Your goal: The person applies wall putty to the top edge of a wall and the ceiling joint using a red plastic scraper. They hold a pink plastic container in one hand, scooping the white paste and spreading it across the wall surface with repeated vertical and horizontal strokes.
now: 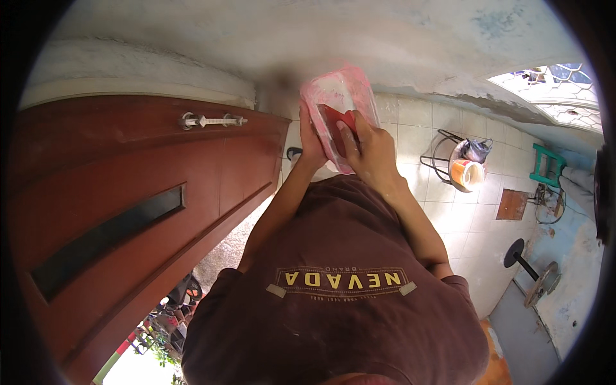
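Observation:
In front of my chest, my left hand (310, 140) grips the side of a pink plastic tray (364, 90), its fingers curled around the edge. White paste (332, 88) is smeared over the tray's inside and rim. My right hand (372, 153) is closed on a red putty scraper (332, 120), with the thumb pressed along it. The scraper's blade lies over the tray's opening, and its far edge is partly hidden among the paste and tray wall.
A brown wooden door (128, 160) with a metal handle (212, 120) stands at left. Ahead rises a plastered wall (244, 45). On the tiled floor at right, a stool (459, 181) bears an orange-and-white bucket (473, 174) and a dark bag. Beyond sits a green stool (543, 165).

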### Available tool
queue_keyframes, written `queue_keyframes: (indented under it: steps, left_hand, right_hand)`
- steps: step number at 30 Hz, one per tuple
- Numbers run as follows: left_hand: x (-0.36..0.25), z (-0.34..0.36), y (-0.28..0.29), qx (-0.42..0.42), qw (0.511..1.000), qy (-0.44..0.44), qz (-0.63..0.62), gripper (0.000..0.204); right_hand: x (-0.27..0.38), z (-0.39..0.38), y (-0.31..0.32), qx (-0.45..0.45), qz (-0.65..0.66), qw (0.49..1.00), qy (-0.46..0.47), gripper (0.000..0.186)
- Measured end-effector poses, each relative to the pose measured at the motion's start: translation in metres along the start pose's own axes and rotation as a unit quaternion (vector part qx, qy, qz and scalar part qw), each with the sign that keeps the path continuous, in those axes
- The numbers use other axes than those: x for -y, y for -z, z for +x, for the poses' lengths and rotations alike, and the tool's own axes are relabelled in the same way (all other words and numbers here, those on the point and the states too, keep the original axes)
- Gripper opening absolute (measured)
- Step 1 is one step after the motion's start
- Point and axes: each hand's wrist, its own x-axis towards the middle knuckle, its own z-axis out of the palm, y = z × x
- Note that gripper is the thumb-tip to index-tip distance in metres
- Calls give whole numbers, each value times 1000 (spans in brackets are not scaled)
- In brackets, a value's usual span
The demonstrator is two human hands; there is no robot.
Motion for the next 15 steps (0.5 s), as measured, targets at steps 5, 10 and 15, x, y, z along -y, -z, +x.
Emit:
queue_keyframes:
  steps: [5, 10, 15]
  left_hand:
    - [-3, -1, -2, -8, 998, -13, -55, 73]
    - [-6, 0, -12, -52, 997, -36, -35, 77]
    - [-5, 4, 13, -27, 999, -15, -11, 77]
  right_hand:
    - [22, 5, 21, -49, 66, 996, -43, 13]
    - [13, 3, 5, -6, -28, 1000, -10, 17]
    - [4, 10, 15, -20, 102, 992, -71, 21]
